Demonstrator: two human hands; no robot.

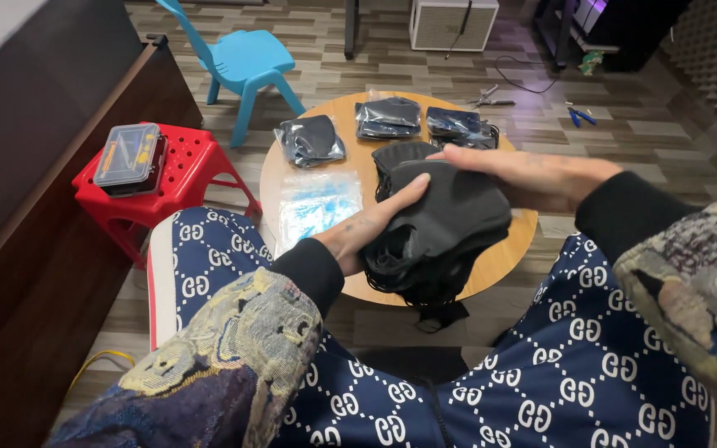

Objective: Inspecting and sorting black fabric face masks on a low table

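The left hand supports a stack of soft black fabric face masks from below and from its near side, palm up, fingers extended flat against the cloth. The right hand lies on top of the stack, palm down, fingers straight and pressed onto the upper mask. The stack is thus clamped between the two flat hands, with neither hand curled into a fist. The masks are matte, pliable and slightly domed; thin black ear loops hang loose from the lower edge. The stack is held above the near edge of the round, light-brown wooden table.

On the tabletop lie three clear glossy plastic bags containing black masks: one at the left, one at the centre and one at the right. A flat pile of empty transparent bags with a bluish tint lies at the table's left side, just beside the left hand.

To the left of the table stands a red moulded plastic stool with a perforated top, carrying a rectangular clear-lidded parts box. A light-blue plastic child's chair stands behind the table. Small hand tools lie on the grey wood-pattern floor.
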